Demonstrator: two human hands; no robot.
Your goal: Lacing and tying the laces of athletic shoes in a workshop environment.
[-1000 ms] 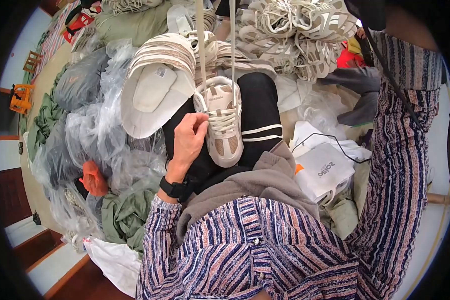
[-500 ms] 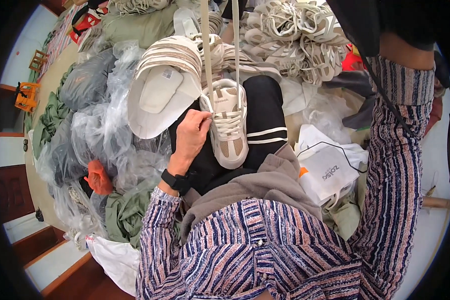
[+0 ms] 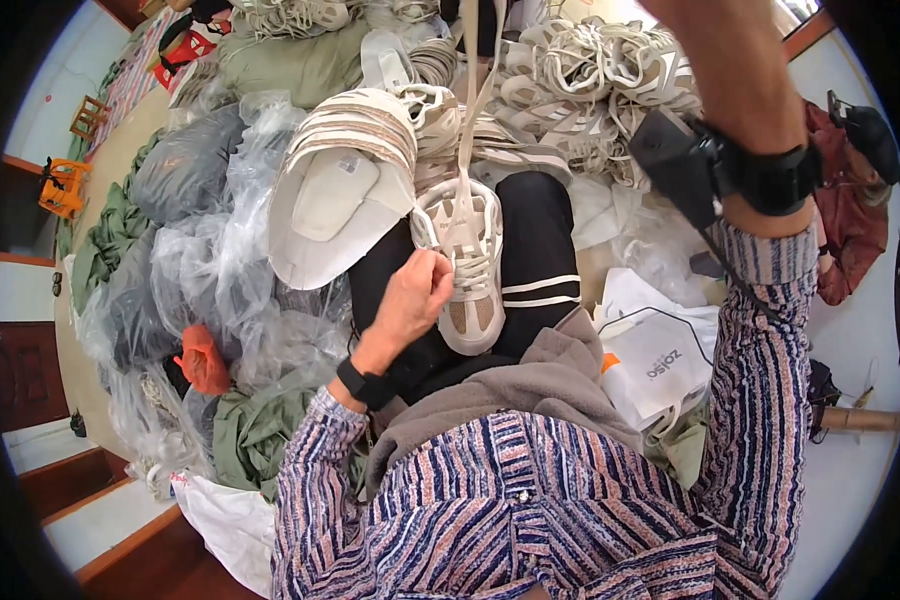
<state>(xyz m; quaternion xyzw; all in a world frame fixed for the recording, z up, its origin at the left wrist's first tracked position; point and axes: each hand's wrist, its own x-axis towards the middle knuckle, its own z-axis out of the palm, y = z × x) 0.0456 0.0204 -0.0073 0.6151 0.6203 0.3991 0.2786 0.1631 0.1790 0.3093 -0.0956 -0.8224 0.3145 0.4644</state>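
A beige and white sneaker [image 3: 470, 315] lies between my thighs with its toe toward me. Its front is laced crosswise. Two long pale shoelace ends [image 3: 467, 110] rise from its upper part, close together, and leave through the top edge. My left hand [image 3: 415, 295] is closed in a pinch by the left side of the lacing, on the shoelace; the fingertips hide the exact spot. My right forearm [image 3: 745, 90] reaches up past the top edge, so my right hand is out of the picture. Just left of the sneaker is a stack of pale shoe pieces [image 3: 342, 190].
Several beige sneakers [image 3: 610, 80] are heaped at the far right. Clear plastic bags [image 3: 205, 235] with dark contents fill the left, beside an orange-red bag [image 3: 202, 358] and green cloth [image 3: 260, 435]. A white bag [image 3: 660, 360] lies at my right. Another person's red sleeve [image 3: 845, 240] shows further right.
The shoelace ends, taut and apart before, now run close together and look slacker. My right forearm has swung inward and up, its hand still out of view. The left hand keeps its place by the lacing.
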